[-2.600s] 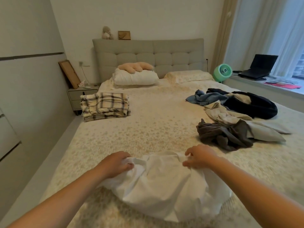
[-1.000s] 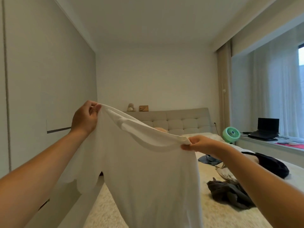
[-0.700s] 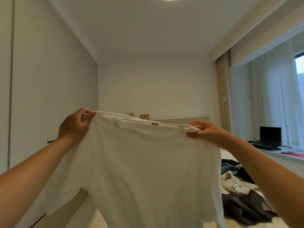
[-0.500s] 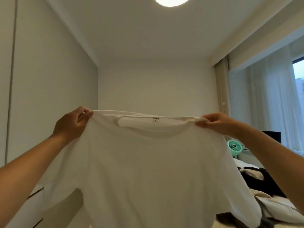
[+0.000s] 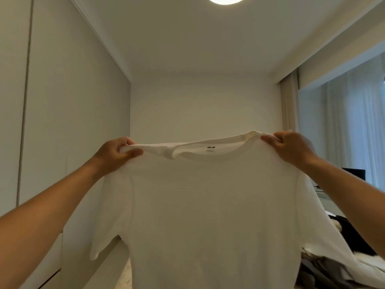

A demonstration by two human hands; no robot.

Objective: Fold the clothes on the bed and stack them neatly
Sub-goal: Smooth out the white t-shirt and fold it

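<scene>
A white T-shirt (image 5: 212, 209) hangs spread out in the air in front of me, its neck label facing me. My left hand (image 5: 116, 154) pinches the left shoulder seam and my right hand (image 5: 291, 148) pinches the right shoulder seam, both raised at about chest height. The shirt's body drops below the frame and one short sleeve dangles at the lower left. Loose dark and pale clothes (image 5: 325, 270) lie on the bed at the lower right, mostly hidden behind the shirt. The folded plaid stack is out of sight.
Wardrobe doors (image 5: 52, 122) run along the left wall. A curtained window (image 5: 354, 126) and a ledge with a dark laptop (image 5: 354, 174) are on the right. A strip of the bed cover (image 5: 125, 278) shows under the shirt. A ceiling lamp (image 5: 226, 0) glows overhead.
Both hands lifted the white shirt off the bed and pulled it wide by the shoulders. My view tilted upward, and the bed has dropped almost out of view.
</scene>
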